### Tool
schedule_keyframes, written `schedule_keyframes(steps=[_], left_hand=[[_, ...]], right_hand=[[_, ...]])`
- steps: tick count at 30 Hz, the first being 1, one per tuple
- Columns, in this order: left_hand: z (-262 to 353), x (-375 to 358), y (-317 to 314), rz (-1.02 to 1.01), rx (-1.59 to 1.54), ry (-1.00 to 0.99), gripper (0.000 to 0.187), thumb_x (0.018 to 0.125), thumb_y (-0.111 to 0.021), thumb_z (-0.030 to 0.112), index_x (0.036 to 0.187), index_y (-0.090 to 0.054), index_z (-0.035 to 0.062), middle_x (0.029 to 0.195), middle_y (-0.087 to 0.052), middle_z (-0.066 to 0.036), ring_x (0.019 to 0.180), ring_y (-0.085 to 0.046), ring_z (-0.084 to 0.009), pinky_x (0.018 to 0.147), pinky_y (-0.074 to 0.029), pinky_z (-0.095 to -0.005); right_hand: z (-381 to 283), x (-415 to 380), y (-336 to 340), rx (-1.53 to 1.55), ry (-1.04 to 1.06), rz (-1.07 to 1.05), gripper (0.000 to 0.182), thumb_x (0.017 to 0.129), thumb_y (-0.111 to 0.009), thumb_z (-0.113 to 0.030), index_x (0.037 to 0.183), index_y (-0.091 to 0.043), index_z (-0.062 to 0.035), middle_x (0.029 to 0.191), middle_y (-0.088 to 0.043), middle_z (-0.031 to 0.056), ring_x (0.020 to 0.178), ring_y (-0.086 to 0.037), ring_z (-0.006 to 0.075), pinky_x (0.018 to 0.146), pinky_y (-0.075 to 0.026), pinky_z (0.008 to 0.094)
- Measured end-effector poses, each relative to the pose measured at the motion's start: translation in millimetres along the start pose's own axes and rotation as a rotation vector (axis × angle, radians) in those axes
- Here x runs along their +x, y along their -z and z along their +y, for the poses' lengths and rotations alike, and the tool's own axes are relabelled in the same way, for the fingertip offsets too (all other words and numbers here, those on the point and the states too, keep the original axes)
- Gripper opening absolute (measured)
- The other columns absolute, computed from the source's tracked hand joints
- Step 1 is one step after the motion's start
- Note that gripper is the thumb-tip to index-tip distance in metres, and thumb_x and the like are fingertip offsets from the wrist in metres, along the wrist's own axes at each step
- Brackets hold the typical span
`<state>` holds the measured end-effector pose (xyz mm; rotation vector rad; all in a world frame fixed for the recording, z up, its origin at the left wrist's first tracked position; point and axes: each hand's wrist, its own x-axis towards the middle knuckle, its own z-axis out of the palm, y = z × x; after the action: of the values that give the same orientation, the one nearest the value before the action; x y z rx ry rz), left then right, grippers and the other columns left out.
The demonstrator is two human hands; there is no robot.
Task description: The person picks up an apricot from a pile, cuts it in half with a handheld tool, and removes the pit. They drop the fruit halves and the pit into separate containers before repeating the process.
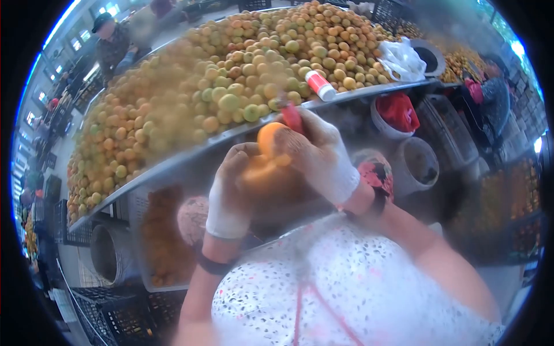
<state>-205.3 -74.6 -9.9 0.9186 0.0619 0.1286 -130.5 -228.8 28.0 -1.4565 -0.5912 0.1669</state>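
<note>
Both hands wear white gloves with orange-brown stains and meet in front of my body. My left hand is closed beside an orange fruit, its fingertips at the fruit's lower left. Wrapped round a red-handled tool, my right hand also touches the fruit's right side. The tool's tip is blurred. An orange strip, seemingly peel, shows under the fruit. Beyond the hands, a heap of greenish-orange fruit lies on a long metal-edged table.
A red-and-white bottle and a white plastic bag lie by the fruit. Buckets stand at the right. A crate of orange pieces and a bucket sit at the lower left. Other people are around the table.
</note>
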Motion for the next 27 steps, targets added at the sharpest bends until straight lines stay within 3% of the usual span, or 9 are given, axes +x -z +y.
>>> schedule_keyframes(steps=[2,5,12,14,17,20,23,25,27], left_hand=[[2,-4,-8,-0.018,0.015,0.049,0.044,0.1,-0.053,0.036,0.124,-0.055,-0.0008,0.108,-0.065,-0.011,0.092,-0.067,-0.0245,0.073,-0.055,-0.0362],[5,-13,-21,-0.069,0.293,-0.03,0.047,0.099,-0.06,0.028,0.133,-0.051,-0.0032,0.117,-0.065,-0.006,0.102,-0.064,-0.0136,0.085,-0.053,-0.0279],[-3,-20,-14,-0.091,0.35,-0.142,0.046,0.099,-0.06,0.031,0.13,-0.054,-0.0015,0.115,-0.065,-0.007,0.101,-0.064,-0.014,0.087,-0.052,-0.0279],[0,-23,-8,-0.078,0.153,0.026,0.041,0.1,-0.058,0.035,0.123,-0.057,0.0003,0.109,-0.065,-0.007,0.097,-0.065,-0.0141,0.085,-0.053,-0.0283],[-10,-17,-13,0.129,-0.227,0.125,0.037,0.102,-0.054,0.037,0.116,-0.059,0.003,0.106,-0.065,-0.006,0.095,-0.065,-0.0145,0.082,-0.054,-0.0291],[-8,-7,-10,0.062,-0.153,0.148,0.035,0.102,-0.054,0.036,0.117,-0.059,0.004,0.108,-0.065,-0.006,0.098,-0.065,-0.0151,0.081,-0.054,-0.03],[-11,3,4,-0.043,0.089,0.125,0.037,0.103,-0.053,0.034,0.123,-0.057,0.0034,0.109,-0.064,-0.005,0.099,-0.064,-0.0151,0.082,-0.053,-0.0297],[-15,11,1,-0.02,0.072,0.116,0.039,0.103,-0.053,0.034,0.126,-0.056,0.0026,0.11,-0.064,-0.006,0.099,-0.064,-0.0151,0.083,-0.053,-0.029],[-14,14,0,-0.002,0.057,0.1,0.041,0.103,-0.053,0.034,0.129,-0.054,0.0018,0.11,-0.064,-0.006,0.098,-0.064,-0.015,0.083,-0.052,-0.0283]], right_hand=[[4,-1,-5,0.192,0.015,-0.053,0.014,0.097,-0.062,-0.014,0.105,-0.06,-0.003,0.082,-0.059,0.0008,0.076,-0.054,0.0059,0.065,-0.046,0.0252],[2,-4,-3,0.075,-0.002,-0.097,0.014,0.098,-0.06,-0.016,0.103,-0.061,-0.0027,0.084,-0.059,0.0017,0.079,-0.055,0.0063,0.068,-0.047,0.0244],[-8,-10,-4,0.205,-0.15,-0.107,0.018,0.1,-0.057,-0.018,0.105,-0.059,-0.001,0.083,-0.059,0.0023,0.076,-0.061,0.0078,0.064,-0.05,0.0251],[-6,-14,-8,0.261,-0.19,-0.074,0.017,0.1,-0.057,-0.017,0.105,-0.058,-0.0007,0.083,-0.059,0.0024,0.076,-0.062,0.0083,0.064,-0.051,0.0259],[5,-15,-7,0.086,0.064,-0.091,0.014,0.1,-0.056,-0.014,0.105,-0.056,-0.0005,0.082,-0.061,0.0051,0.075,-0.066,0.0114,0.063,-0.052,0.0278],[15,-9,-5,-0.049,0.2,-0.087,0.012,0.099,-0.055,-0.012,0.104,-0.054,-0.0005,0.077,-0.061,0.0081,0.075,-0.068,0.014,0.062,-0.052,0.0288],[25,2,-4,-0.042,0.04,-0.023,0.013,0.097,-0.058,-0.011,0.105,-0.054,-0.0004,0.075,-0.062,0.014,0.072,-0.07,0.0234,0.062,-0.052,0.0321],[31,8,-1,-0.326,0.255,-0.019,0.017,0.095,-0.062,-0.013,0.105,-0.055,-0.001,0.075,-0.062,0.0176,0.07,-0.067,0.034,0.061,-0.051,0.0375],[35,11,3,-0.436,0.303,0.007,0.02,0.093,-0.064,-0.016,0.103,-0.055,-0.0015,0.076,-0.062,0.0189,0.071,-0.065,0.0374,0.061,-0.051,0.0402]])
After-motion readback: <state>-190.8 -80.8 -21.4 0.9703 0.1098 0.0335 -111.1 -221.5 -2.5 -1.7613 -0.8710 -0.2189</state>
